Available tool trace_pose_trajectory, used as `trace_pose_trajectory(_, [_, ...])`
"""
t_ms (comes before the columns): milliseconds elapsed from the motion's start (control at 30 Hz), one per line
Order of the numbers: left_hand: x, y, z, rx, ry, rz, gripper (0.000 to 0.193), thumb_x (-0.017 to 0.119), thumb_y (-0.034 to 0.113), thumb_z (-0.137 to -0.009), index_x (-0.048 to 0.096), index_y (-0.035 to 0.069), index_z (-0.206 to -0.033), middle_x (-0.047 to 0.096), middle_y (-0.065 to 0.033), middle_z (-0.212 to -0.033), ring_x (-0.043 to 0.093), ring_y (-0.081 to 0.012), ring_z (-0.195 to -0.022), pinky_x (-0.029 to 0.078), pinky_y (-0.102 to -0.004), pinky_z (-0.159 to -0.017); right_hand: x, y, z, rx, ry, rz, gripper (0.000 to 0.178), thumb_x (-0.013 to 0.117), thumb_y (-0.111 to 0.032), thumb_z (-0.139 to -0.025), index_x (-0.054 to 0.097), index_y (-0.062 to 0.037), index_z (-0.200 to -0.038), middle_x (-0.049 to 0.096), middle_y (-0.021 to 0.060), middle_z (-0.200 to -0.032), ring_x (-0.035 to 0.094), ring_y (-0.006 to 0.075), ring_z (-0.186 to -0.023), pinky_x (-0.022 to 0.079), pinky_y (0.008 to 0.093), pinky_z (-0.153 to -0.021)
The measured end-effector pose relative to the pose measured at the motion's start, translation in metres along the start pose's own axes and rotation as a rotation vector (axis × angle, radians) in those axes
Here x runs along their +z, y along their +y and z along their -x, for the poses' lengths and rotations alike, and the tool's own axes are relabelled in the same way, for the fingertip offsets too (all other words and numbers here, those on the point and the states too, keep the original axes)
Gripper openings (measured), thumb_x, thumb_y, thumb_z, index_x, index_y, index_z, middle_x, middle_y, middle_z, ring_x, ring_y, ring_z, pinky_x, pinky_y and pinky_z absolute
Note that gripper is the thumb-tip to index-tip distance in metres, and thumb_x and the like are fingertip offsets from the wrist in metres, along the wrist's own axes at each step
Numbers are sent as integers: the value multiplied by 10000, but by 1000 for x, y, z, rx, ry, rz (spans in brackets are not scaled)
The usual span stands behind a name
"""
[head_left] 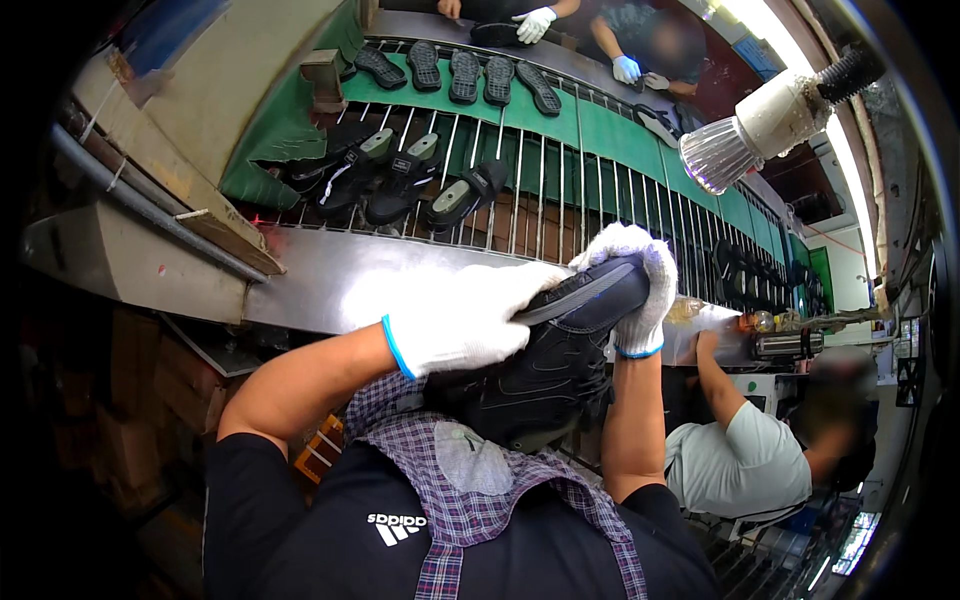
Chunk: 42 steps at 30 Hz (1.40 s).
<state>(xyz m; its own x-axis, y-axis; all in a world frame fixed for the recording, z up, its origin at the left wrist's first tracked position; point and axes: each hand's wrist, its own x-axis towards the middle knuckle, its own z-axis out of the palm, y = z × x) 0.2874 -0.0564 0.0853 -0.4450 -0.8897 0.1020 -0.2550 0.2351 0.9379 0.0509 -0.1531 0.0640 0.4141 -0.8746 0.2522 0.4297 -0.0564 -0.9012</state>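
Observation:
A black sneaker (540, 372) is between my two hands in front of my chest, sole edge tipped up and away from me. My left hand (485, 315), in a white knit glove with a blue cuff, grips the sole's edge from the left. Wrapped around the toe end from the right is my right hand (645, 285), gloved the same way. Both hands have closed fingers, and some fingertips are hidden behind the shoe. The shoe's heel end hangs toward my checked apron (450, 465).
Beyond a metal ledge (310, 275) runs a rack of metal rods (545, 190) with black shoes (405, 180) and a green strip (590, 128) bearing several soles (463, 78). A lamp (745, 135) hangs upper right. Co-workers are across and at right (745, 455).

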Motion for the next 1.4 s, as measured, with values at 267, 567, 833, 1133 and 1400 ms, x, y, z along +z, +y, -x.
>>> trace_pose_trajectory(267, [-14,-43,-12,-157,-110,574,645,696,-90,-740,677,-9,-1380,726,-112,-1332,668,-158,-1189,502,-321,-1089,-3,5,1,29,51,92,377,584,-334,-990,690,27,-994,694,210,-1002,700,317,-938,573,432,-889])
trace_pose_trajectory(567, [2,-14,14,-112,-56,-325,697,624,108,-932,396,11,-1583,686,-302,-1178,713,-397,-1009,561,-484,-921,-4,15,9,155,234,124,368,492,-288,-1077,682,23,-1033,710,195,-1017,694,290,-970,556,421,-932])
trace_pose_trajectory(833, [6,-47,50,225,93,-313,705,659,69,-931,423,22,-1594,632,-265,-1333,652,-427,-1189,518,-492,-1029,-10,18,12,154,231,64,387,481,-310,-1081,664,28,-1036,692,201,-1041,683,298,-972,566,423,-903])
trace_pose_trajectory(1133, [3,-31,53,218,-5,-352,763,612,-111,-811,501,56,-1548,643,-233,-1310,683,-438,-989,578,-461,-791,-6,21,18,131,217,19,454,447,-358,-1111,673,31,-1046,685,202,-1048,684,296,-962,569,431,-917])
trace_pose_trajectory(1400, [-26,-56,62,228,-39,-339,823,781,123,-808,466,48,-1564,531,-285,-1527,619,-449,-1301,524,-469,-1078,-4,19,33,6,434,-109,674,420,-593,-1100,719,6,-1021,688,171,-961,695,343,-941,592,482,-884])
